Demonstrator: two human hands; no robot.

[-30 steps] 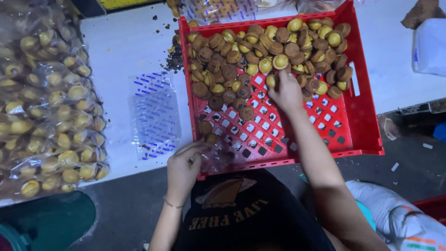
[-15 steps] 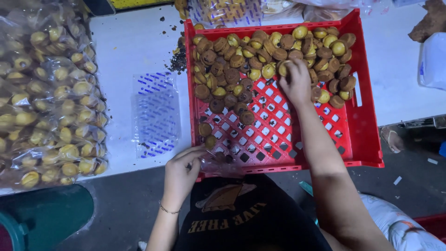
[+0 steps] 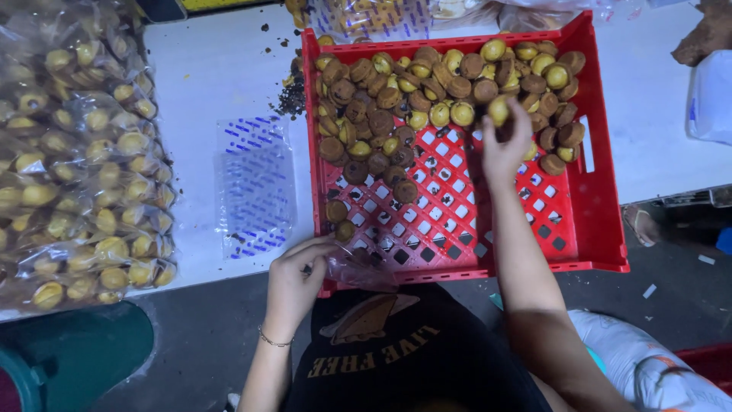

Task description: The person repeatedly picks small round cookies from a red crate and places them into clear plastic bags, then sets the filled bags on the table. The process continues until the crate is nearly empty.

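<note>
Our right hand [image 3: 505, 145] has lifted one small round yellow-topped cake [image 3: 499, 109] from the pile in the far part of the red perforated plastic crate [image 3: 591, 229], fingers pinched on it. Our left hand [image 3: 296, 282] grips a clear plastic bag [image 3: 358, 268] at the crate's near left corner on the white tabletop [image 3: 229, 69].

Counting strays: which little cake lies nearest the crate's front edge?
The yellow-topped cake by the left hand, below a brown one, away from the pile.
</note>
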